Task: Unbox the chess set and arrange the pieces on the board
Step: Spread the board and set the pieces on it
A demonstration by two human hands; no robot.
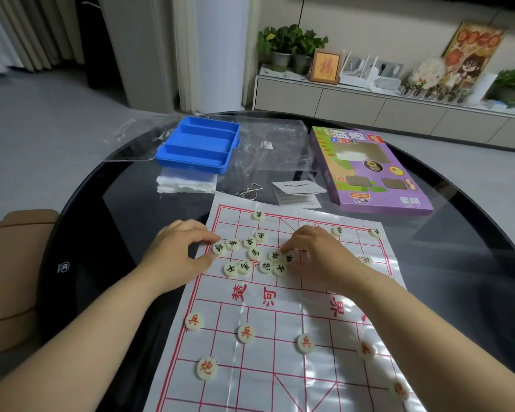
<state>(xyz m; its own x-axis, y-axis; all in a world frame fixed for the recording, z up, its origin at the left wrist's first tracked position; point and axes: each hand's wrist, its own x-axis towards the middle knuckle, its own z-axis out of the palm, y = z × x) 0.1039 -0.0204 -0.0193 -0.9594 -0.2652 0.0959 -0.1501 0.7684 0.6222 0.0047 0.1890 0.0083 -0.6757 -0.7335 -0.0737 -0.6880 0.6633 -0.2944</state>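
Observation:
A white paper chess board with red lines lies on the dark glass table. Several cream round pieces with black characters cluster on its far half. Pieces with red characters sit spread over the near half. My left hand rests at the board's left edge and pinches a black-marked piece between thumb and forefinger. My right hand is over the middle of the far half, its fingertips curled on a black-marked piece.
A blue plastic tray stands at the back on white foam, beside a clear plastic bag. The purple chess box lies at the back right. A folded leaflet and metal rings lie behind the board. The table's round edge curves at left.

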